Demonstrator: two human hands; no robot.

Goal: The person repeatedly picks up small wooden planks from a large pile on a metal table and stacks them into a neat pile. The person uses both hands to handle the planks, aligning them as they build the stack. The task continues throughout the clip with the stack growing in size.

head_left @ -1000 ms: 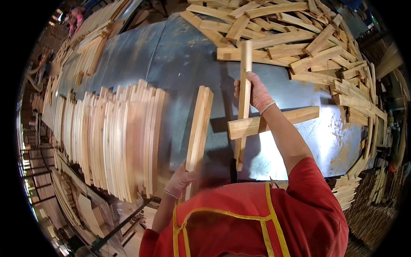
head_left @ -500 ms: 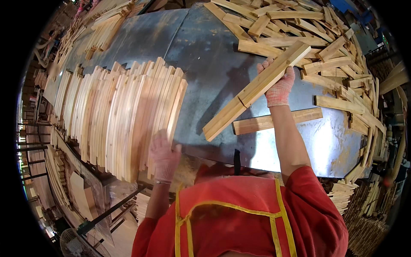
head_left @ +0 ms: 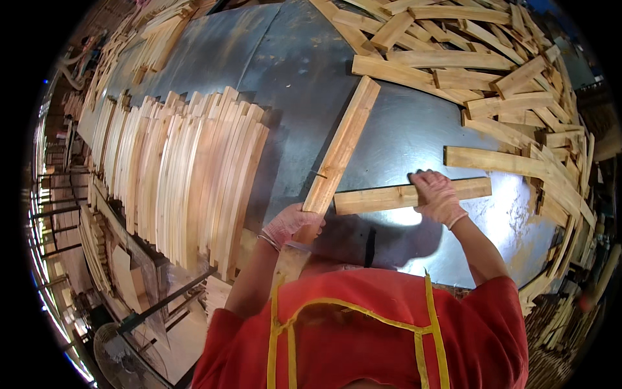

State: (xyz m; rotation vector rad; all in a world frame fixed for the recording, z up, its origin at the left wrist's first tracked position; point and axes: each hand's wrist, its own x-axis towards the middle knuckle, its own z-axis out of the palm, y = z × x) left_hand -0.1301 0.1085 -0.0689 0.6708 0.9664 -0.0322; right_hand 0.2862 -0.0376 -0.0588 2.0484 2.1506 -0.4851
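Note:
My left hand, in a pale knit glove, grips the near end of a long wooden board. That board slants away to the far right and has a dark mark across it. My right hand, gloved the same way, is on a second, shorter wooden plank lying crosswise on the metal table. Its fingers curl over the plank's far edge with the thumb hidden. Left of my left hand, a row of light wooden strips stands packed side by side.
A loose heap of wooden pieces covers the table's right and far right. Another bundle of strips lies at the far left. A fan and a dark metal bar are at the lower left, beside the table.
The long board has passed from my right hand to my left and swung more lengthwise. My right hand has come down onto the shorter plank. My left hand has left the strip row.

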